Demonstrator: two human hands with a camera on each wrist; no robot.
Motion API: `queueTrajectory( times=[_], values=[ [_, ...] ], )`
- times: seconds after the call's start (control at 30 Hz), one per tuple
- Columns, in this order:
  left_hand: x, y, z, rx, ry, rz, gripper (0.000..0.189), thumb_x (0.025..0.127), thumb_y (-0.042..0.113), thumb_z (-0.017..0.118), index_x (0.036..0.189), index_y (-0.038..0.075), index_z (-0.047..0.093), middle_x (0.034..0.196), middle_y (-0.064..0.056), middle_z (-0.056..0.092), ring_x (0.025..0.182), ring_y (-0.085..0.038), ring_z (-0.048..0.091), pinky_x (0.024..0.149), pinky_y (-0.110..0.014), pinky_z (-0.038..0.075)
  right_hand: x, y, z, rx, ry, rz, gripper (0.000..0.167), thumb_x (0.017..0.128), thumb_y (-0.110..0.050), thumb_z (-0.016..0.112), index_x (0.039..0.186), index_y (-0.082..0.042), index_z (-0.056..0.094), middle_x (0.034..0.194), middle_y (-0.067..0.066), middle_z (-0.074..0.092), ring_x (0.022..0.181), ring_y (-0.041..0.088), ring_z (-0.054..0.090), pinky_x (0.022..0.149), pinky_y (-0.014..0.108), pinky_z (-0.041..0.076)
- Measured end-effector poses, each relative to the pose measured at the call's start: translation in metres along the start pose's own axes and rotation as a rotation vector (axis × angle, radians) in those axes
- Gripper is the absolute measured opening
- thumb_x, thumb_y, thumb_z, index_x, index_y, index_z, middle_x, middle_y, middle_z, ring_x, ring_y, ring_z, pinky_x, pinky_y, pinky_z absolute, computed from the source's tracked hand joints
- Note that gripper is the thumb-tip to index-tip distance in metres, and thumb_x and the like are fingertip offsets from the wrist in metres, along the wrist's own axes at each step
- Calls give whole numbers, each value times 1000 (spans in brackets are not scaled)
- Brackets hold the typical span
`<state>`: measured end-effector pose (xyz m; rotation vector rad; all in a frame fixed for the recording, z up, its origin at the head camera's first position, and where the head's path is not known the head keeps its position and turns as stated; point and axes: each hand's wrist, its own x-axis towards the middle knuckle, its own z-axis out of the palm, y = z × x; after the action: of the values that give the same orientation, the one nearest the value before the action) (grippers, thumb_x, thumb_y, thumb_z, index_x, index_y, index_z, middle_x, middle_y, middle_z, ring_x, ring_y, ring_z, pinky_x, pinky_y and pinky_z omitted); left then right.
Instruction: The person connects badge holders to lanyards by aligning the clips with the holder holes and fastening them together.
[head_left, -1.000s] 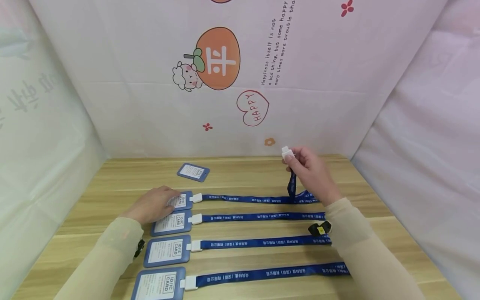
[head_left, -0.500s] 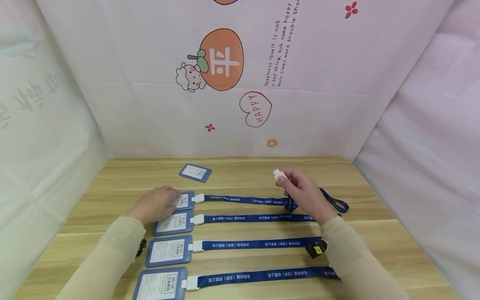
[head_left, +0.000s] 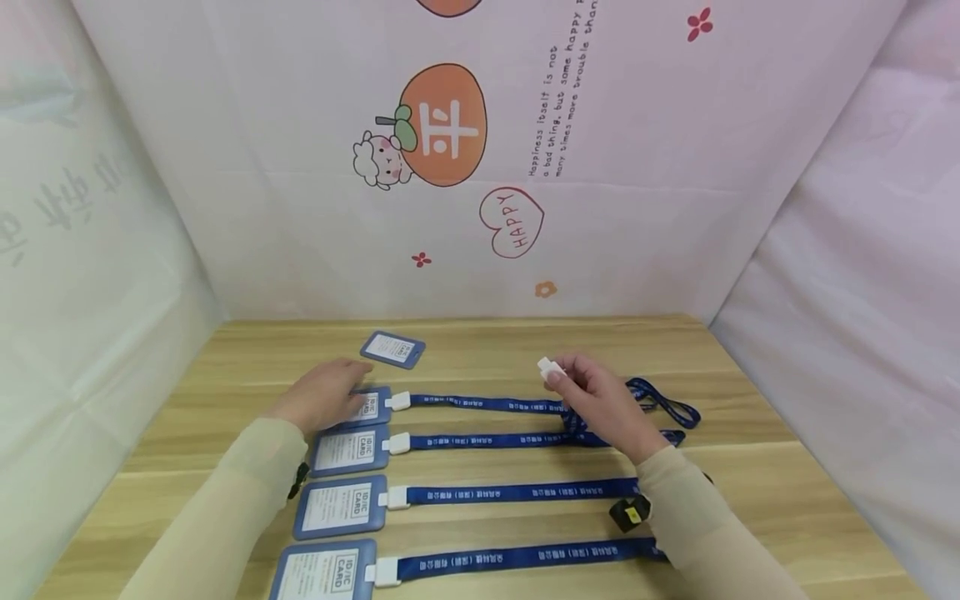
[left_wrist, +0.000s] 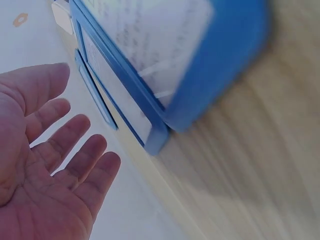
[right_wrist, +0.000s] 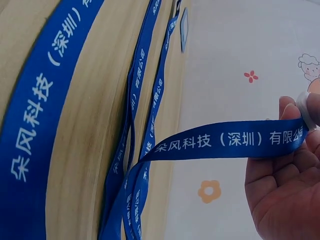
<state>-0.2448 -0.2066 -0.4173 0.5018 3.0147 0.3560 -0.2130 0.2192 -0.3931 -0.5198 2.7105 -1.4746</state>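
Observation:
My right hand pinches the white plastic clip of a blue lanyard between thumb and fingers, raised over the table. The lanyard's strap trails down from the clip onto the other straps, and its looped end lies at the right. My left hand is over the farthest badge holder in the row, covering part of it; in the left wrist view its fingers are loosely extended with nothing between them. Behind that row lies a loose blue badge holder with no strap on it.
Nearer me, three more blue badge holders, the first, second and third, lie in a column with white clips and lanyards stretched rightward. A printed white cloth stands behind the wooden table.
My right hand has lowered the white clip toward the table and a little left, its strap now slack on the others. My left hand has lifted slightly from the farthest attached badge holder.

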Motion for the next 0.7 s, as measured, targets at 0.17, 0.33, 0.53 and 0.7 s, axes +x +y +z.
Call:
queueTrajectory(
  times=[0.17, 0.33, 0.53, 0.7],
  values=[
    [11, 4, 0, 17, 8, 35, 59, 101, 24, 67, 152, 0, 49, 150, -26, 54, 140, -47, 50, 117, -63, 40, -1, 2, 3, -21, 0, 4, 31, 108, -44, 55, 124, -19, 64, 112, 10, 71, 87, 24, 62, 71, 28, 55],
    [23, 12, -1, 25, -28, -7, 62, 104, 29, 63, 156, 0, 44, 157, -27, 47, 146, -46, 44, 121, -61, 35, -2, 3, 5, -18, -2, -1, 27, 107, -42, 57, 121, -20, 64, 102, 6, 68, 84, 25, 62, 67, 28, 54],
    [37, 14, 2, 20, -59, -33, 60, 107, 30, 55, 157, 0, 43, 160, -26, 42, 149, -46, 38, 123, -60, 31, -2, 2, 7, -11, -10, 2, 28, 107, -43, 58, 121, -20, 65, 98, 7, 65, 83, 27, 60, 66, 28, 52],
    [46, 12, 4, 25, -99, -48, 59, 109, 32, 49, 158, 0, 41, 163, -26, 38, 152, -46, 34, 125, -60, 28, -3, 2, 9, -1, -15, 12, 29, 107, -43, 58, 122, -20, 64, 98, 6, 65, 84, 28, 60, 67, 28, 52]
  ],
)
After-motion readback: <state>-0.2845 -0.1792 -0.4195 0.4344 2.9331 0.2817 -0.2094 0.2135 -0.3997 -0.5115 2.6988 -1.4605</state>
